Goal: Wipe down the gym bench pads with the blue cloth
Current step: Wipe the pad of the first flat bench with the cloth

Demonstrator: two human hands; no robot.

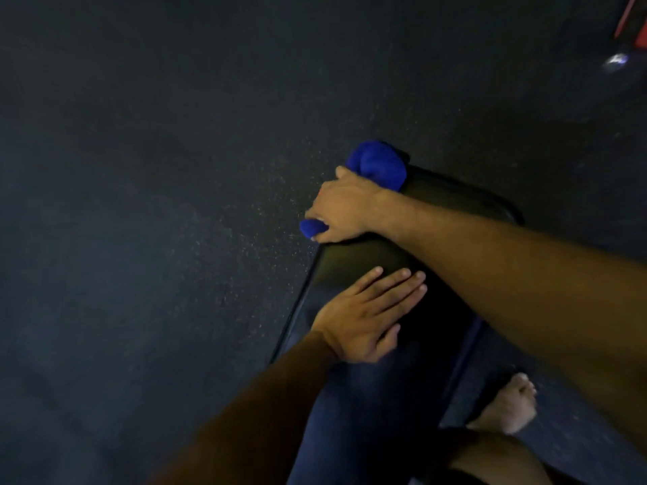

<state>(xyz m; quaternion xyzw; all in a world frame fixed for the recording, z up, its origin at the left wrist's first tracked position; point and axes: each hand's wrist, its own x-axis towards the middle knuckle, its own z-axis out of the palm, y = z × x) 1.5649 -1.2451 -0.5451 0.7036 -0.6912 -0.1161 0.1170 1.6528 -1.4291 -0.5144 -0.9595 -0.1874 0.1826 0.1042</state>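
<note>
Two hands apart on the black padded gym bench pad (353,264) | right hand (345,210) grips the bunched blue cloth (380,162) at the pad's far left corner | left hand (367,318) lies flat, fingers straight, nearer the body.

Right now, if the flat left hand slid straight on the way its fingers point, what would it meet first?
Probably the right forearm, which crosses just beyond the left hand's fingertips above the black bench pad. Depth is unclear, so the left hand might pass beneath it along the pad.
</note>
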